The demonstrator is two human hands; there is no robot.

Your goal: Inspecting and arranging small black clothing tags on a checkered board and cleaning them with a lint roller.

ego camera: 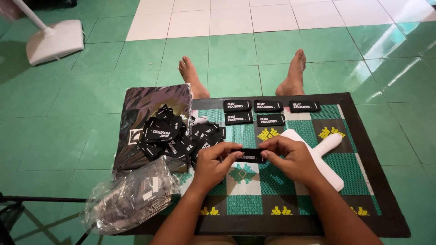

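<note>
Both hands, left hand (213, 164) and right hand (290, 159), are pinching a black label (250, 155) by its ends; keeping it taut and level seems wise.

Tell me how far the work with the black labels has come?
Done: five flat black woven labels lie in two rows on the patterned mat. In hand: both hands, left and right, pinch one black label. Left: a loose heap of black labels beside them.

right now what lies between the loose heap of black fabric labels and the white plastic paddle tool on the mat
In the head view, both hands, left hand and right hand, pinching one black label.
</note>
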